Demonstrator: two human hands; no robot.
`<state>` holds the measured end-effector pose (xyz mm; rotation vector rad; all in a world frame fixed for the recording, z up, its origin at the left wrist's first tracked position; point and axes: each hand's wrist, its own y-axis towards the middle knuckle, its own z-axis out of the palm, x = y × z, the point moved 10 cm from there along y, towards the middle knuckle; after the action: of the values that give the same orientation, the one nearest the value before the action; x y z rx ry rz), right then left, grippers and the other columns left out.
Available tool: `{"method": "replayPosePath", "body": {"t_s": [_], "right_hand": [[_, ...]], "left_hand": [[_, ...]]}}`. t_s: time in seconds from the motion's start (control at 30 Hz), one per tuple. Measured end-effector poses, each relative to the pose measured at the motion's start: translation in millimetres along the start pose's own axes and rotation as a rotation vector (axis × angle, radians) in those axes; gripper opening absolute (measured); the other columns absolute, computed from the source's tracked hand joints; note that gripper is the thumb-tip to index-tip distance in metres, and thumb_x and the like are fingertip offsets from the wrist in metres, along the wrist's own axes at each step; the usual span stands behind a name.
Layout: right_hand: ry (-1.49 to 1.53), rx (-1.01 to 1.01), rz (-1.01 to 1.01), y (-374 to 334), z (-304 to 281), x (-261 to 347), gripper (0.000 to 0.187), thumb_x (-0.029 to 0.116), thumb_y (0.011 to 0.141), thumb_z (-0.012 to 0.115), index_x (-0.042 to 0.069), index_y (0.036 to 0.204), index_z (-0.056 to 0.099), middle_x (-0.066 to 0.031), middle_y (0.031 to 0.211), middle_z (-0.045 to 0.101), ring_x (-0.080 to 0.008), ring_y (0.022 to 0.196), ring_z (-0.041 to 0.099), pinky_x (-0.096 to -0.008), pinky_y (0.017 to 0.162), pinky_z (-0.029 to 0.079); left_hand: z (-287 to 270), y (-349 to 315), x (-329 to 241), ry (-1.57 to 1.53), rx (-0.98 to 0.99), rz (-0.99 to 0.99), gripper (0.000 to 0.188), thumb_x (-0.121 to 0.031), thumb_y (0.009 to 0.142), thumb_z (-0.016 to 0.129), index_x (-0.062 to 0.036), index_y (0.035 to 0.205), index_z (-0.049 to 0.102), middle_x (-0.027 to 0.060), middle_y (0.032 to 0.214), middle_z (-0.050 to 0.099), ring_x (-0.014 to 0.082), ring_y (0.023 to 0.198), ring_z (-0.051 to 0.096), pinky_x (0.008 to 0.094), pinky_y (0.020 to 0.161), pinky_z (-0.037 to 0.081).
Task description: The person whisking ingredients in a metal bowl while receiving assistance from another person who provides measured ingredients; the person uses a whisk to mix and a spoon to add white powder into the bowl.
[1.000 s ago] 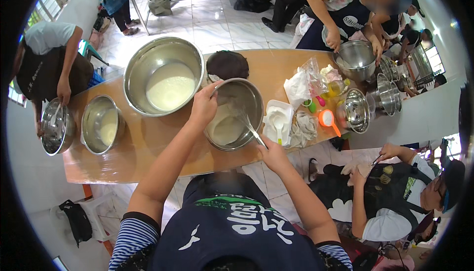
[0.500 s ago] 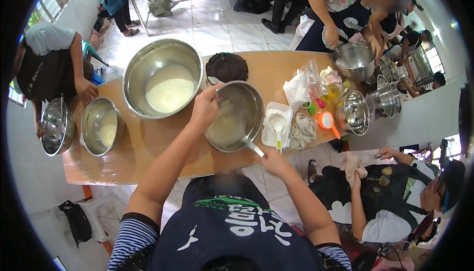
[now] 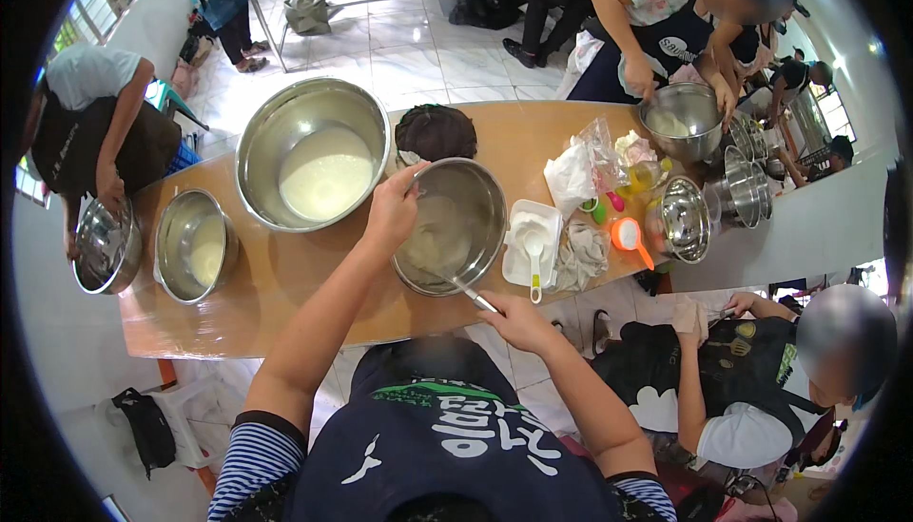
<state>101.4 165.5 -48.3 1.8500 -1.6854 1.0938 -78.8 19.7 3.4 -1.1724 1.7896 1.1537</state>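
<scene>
My left hand (image 3: 392,213) is closed on the rim of a steel mixing bowl (image 3: 490,201), which tilts on the table in front of me. A pale batter (image 3: 439,222) lies in the bottom of that bowl. At the near side, my right hand (image 3: 519,320) grips the handle of a whisk (image 3: 474,296). Its metal shaft slants over the near rim, and its head sits in the batter, blurred. Left of my hands stands a larger steel bowl (image 3: 257,132) with cream-coloured batter (image 3: 328,175).
Right of my bowl are a white tray (image 3: 514,270) with a white spoon (image 3: 534,256), a crumpled cloth (image 3: 582,256), an orange scoop (image 3: 628,235) and steel bowls (image 3: 685,222). A dark bundle (image 3: 436,132) lies behind. Another bowl (image 3: 176,246) stands left. Co-workers stand around the table.
The whisk has shifted within my bowl, its handle and my right hand now slightly lower and left. At far left, a co-worker's hand has moved from the table onto a bowl, which is tilted.
</scene>
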Motion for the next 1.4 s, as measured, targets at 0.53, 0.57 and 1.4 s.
{"method": "replayPosePath", "body": {"t_s": [0.53,0.57,1.4], "right_hand": [[0.377,0.114,0.374,-3,-3,-8,0.038,0.017,0.078,0.056,0.005,0.114,0.053,-0.0170,0.076,0.060,-0.0269,0.073,0.058,-0.0361,0.068,0.045],[0.223,-0.066,0.264,3,-25,0,0.037,0.018,0.079,0.055,0.005,0.114,0.053,-0.0186,0.079,0.060,-0.0277,0.073,0.057,-0.0363,0.069,0.044],[0.139,-0.012,0.113,-2,-3,-27,0.041,0.018,0.079,0.057,0.006,0.117,0.051,-0.0075,0.063,0.055,-0.0133,0.054,0.050,-0.0284,0.054,0.043]], "left_hand": [[-1,1,4,0.047,0.052,-0.097,0.032,0.003,0.078,0.048,-0.0053,0.107,0.057,0.0192,0.094,0.060,0.0324,0.087,0.058,0.0351,0.076,0.044],[-1,1,5,0.035,0.040,-0.084,0.032,0.003,0.078,0.048,-0.0052,0.107,0.057,0.0193,0.095,0.060,0.0323,0.088,0.058,0.0351,0.076,0.044],[5,-2,-6,0.065,0.036,-0.026,0.034,0.003,0.077,0.048,-0.0072,0.108,0.058,0.0178,0.098,0.060,0.0305,0.092,0.058,0.0346,0.079,0.045]]}}
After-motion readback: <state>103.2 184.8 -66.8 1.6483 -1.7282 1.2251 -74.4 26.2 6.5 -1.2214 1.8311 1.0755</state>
